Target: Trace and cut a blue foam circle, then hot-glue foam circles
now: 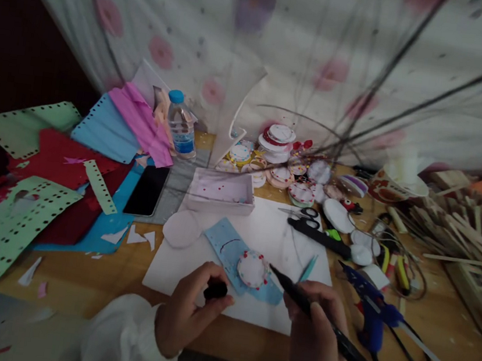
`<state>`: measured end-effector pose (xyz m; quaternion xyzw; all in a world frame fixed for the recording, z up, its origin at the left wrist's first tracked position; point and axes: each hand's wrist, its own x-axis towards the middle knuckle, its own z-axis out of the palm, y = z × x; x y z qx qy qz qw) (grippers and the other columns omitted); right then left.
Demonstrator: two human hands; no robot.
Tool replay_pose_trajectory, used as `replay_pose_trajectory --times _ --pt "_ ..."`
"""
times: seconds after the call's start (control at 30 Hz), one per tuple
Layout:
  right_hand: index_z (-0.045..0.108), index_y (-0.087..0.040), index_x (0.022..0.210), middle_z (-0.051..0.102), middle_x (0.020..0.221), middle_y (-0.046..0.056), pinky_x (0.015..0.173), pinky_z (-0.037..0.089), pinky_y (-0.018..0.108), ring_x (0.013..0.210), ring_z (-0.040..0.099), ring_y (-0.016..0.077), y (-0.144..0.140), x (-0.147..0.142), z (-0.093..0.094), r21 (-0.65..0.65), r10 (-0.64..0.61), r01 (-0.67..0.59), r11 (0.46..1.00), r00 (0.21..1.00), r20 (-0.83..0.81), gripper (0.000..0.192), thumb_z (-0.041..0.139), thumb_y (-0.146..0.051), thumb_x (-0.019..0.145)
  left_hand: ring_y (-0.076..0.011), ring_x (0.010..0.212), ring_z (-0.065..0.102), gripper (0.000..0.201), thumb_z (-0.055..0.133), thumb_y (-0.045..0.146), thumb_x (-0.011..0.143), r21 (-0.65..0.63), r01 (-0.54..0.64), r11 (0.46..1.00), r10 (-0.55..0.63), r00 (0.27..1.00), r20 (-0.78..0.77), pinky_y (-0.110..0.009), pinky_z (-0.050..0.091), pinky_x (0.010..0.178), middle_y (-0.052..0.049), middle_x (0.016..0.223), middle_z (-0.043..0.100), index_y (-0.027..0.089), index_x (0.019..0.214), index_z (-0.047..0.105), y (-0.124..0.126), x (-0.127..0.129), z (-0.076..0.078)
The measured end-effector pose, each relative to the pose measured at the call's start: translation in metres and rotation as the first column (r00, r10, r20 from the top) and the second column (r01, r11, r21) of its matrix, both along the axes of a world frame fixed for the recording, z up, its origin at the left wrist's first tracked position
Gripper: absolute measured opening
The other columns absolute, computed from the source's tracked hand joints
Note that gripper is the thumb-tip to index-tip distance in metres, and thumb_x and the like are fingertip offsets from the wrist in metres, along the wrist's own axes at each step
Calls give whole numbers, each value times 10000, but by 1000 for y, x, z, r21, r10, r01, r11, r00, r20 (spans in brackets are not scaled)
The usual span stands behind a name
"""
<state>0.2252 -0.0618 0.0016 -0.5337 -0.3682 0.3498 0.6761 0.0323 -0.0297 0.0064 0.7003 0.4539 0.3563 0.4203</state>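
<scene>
We see a dim, soft picture, lit mostly from above and ahead, where the flowered curtain (pixel 327 50) glows palest. The far left falls into near black. Edges bend and stretch like a fisheye; the sticks (pixel 458 230) at right smear. Shadows on the table (pixel 79 278) seem faint, perhaps from diffuse light.

No text, brand, number or sign can be read anywhere here. The water bottle (pixel 181 124) at the back of the bench (pixel 92 279) carries a blue and white label, but its print is too small and blurred to make out. The round white discs (pixel 280 134) stacked behind the pink tray (pixel 221 192) show only red dots and trim, no lettering. The dark phone (pixel 147 190) has a blank screen.
</scene>
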Motion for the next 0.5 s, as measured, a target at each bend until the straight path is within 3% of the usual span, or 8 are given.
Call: replay_pose_trajectory --times 0.1,0.2,0.4,0.5 --pt "511 -227 770 476 644 -7 500 376 255 538 433 132 -5 -8 9 -20 128 -131 991 986 -110 170 500 -370 861 -133 684 557 143 634 300 808 -98 18 995 -11 997 72 -211 451 606 -6 762 597 181 867 579 -2 -1 8" --pt "500 -219 721 467 605 5 480 364 265 547 444 152 -9 -15 8 -54 224 -229 972 971 -83 228 488 -396 864 -133 680 563 192 669 346 784 -131 70 989 -59 994 87 -198 433 574 -8 757 613 179 865 620 -4 -2 16" --pt "495 -236 723 468 615 -2 491 350 275 546 426 155 -11 -21 -1 -99 465 -468 878 884 -47 229 483 -415 865 -127 609 535 360 550 521 833 -54 287 956 -290 955 -65 -212 385 560 -3 672 596 176 844 652 -1 -8 19" --pt "493 -233 700 450 602 -4 461 343 268 521 411 146 -14 -26 2 -135 511 -511 849 858 -38 268 493 -457 847 -129 562 520 495 451 623 833 -40 390 920 -391 910 -137 -216 365 525 -3 611 575 169 758 635 1 -11 22"
